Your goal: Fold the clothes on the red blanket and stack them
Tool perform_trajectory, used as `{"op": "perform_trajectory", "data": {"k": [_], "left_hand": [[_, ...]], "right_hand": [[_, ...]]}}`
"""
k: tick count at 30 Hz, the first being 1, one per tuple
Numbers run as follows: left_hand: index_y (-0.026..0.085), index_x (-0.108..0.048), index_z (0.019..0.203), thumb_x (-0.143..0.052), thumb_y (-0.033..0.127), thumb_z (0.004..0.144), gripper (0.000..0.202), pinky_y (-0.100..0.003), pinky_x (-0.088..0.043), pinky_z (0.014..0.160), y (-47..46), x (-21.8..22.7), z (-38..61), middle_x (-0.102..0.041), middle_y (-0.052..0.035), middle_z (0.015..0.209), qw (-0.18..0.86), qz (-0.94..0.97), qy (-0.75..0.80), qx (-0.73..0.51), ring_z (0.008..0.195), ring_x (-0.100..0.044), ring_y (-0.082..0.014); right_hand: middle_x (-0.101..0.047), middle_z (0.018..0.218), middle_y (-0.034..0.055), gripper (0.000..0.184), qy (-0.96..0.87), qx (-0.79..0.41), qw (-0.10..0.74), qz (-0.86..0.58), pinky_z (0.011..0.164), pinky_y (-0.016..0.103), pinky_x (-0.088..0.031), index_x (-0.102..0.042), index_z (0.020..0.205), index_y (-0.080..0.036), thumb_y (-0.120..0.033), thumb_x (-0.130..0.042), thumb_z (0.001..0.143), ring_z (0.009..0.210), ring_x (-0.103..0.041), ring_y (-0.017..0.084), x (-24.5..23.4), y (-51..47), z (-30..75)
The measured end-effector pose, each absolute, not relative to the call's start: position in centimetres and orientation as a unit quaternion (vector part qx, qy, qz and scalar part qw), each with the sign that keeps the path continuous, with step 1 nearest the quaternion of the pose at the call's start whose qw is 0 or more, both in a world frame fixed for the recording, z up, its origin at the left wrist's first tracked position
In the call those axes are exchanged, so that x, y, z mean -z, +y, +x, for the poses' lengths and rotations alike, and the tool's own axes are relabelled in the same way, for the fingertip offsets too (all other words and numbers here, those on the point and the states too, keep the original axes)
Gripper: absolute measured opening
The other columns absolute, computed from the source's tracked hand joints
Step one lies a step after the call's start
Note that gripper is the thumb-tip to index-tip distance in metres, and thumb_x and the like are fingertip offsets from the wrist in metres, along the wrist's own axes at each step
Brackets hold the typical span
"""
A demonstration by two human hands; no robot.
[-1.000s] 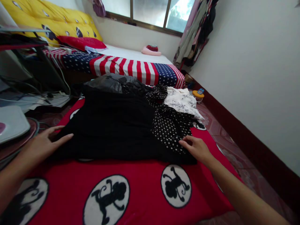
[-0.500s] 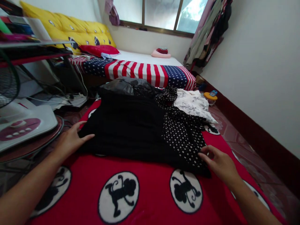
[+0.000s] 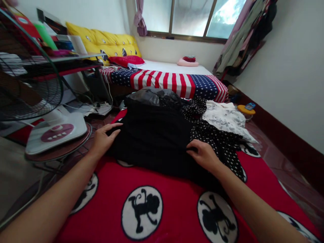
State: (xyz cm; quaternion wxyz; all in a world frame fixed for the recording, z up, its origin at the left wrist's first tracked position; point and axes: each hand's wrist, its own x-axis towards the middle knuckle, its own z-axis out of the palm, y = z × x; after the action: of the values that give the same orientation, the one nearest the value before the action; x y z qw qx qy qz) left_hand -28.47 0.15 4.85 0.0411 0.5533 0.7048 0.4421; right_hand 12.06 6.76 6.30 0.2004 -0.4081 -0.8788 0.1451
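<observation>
A black garment (image 3: 154, 135) lies spread on the red blanket (image 3: 179, 206) in front of me. My left hand (image 3: 106, 139) rests at its left edge, thumb and forefinger apart. Thumb and fingertips of my right hand (image 3: 202, 153) are pinched together on the black cloth, near where it meets a black polka-dot garment (image 3: 220, 141). The dotted cloth spreads out behind and right of that hand. Beyond it lies a white patterned garment (image 3: 226, 118). A dark, shiny grey-black garment or bag (image 3: 149, 96) is heaped at the far edge.
On the left, a fan (image 3: 57, 131) stands on a round stool (image 3: 60, 152), near a desk (image 3: 76, 60) with loose cables below. A bed with a striped and starred cover (image 3: 162, 81) is at the back. Clothes hang (image 3: 243, 40) by the right wall.
My right hand has moved left from the dotted cloth's outer edge onto the black garment and pinched it. My left hand has shifted slightly up its left edge. The view has swung left.
</observation>
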Motion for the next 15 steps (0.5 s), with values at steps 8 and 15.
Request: {"op": "perform_trajectory", "data": {"k": [8,15], "left_hand": [[0.017,-0.063,0.124,-0.066,0.039,0.073,0.055,-0.039,-0.048,0.092,2.1,-2.9,-30.4,-0.073,-0.0103,0.101,0.078,0.506,0.787,-0.344,0.1,-0.066,-0.0286],[0.013,-0.06,0.124,-0.054,0.065,0.075,0.071,-0.033,-0.054,0.071,-2.8,-2.7,-33.6,-0.073,-0.0084,0.083,0.172,0.497,0.783,-0.332,0.081,-0.07,-0.0253]], "right_hand": [[-0.066,0.1,0.0074,0.019,-0.819,-0.134,0.266,-0.491,0.077,0.037,-0.05,-0.065,0.098,-0.02,-0.029,-0.057,0.083,0.084,-0.064,0.023,-2.4,8.1,11.6],[-0.058,0.122,0.0083,0.027,-0.825,-0.095,0.342,-0.439,0.094,0.041,-0.049,-0.058,0.115,-0.025,-0.036,-0.054,0.091,0.101,-0.062,0.024,-3.0,3.3,16.0]]}}
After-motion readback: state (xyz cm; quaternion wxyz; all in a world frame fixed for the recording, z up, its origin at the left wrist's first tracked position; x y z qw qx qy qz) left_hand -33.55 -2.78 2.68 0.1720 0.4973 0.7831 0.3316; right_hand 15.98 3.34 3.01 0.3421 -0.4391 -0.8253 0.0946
